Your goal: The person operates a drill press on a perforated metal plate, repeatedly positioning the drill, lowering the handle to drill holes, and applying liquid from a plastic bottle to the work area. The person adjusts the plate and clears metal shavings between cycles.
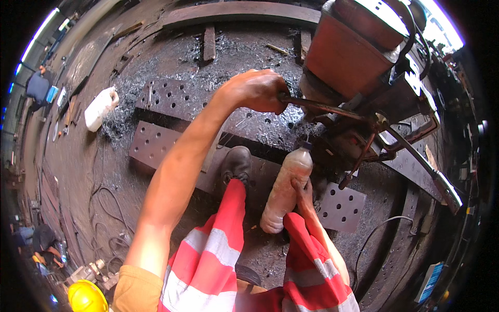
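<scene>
My left hand (255,91) reaches forward and is closed around a rusty metal lever (325,108) of a large rust-coloured machine (353,62). My right hand (303,195) holds a cloudy plastic bottle (284,190) with a blue cap, tilted so the cap points up toward the machine's base. Below the bottle lie perforated steel plates (156,143) covered with metal shavings. My boot (236,164) rests on one plate, and my red trousers with pale reflective bands (218,260) fill the lower middle.
A white plastic jug (100,108) lies on the dark floor at left. Cables (106,218) trail across the floor at lower left. A yellow hard hat (86,296) sits at the bottom left. People crouch at the far left edge. Steel beams lie at the top.
</scene>
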Motion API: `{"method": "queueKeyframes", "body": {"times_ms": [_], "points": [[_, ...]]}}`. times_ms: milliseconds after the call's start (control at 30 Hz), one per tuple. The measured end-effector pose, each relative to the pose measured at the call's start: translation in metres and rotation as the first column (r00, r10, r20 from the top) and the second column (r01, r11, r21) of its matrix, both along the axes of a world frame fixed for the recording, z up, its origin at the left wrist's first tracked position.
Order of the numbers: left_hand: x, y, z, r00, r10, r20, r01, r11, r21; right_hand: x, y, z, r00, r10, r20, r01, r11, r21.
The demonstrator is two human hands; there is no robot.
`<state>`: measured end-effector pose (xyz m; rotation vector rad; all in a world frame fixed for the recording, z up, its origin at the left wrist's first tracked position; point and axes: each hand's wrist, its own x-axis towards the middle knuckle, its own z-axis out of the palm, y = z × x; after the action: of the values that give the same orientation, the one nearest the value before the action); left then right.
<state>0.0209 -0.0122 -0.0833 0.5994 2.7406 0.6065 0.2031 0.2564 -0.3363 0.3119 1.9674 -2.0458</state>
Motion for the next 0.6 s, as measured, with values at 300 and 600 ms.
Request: {"method": "queueKeyframes", "body": {"times_ms": [300,600], "points": [[0.003,-0.003,0.001,0.999,0.004,-0.034,-0.003,1.000,0.019,-0.001,-0.012,0.052,0.909,0.162,-0.384,-0.116,0.983,0.142],[0.001,-0.004,-0.005,0.999,-0.021,-0.047,0.022,1.000,0.016,-0.001,-0.009,0.040,0.814,0.362,-0.454,-0.300,0.932,0.206]]}}
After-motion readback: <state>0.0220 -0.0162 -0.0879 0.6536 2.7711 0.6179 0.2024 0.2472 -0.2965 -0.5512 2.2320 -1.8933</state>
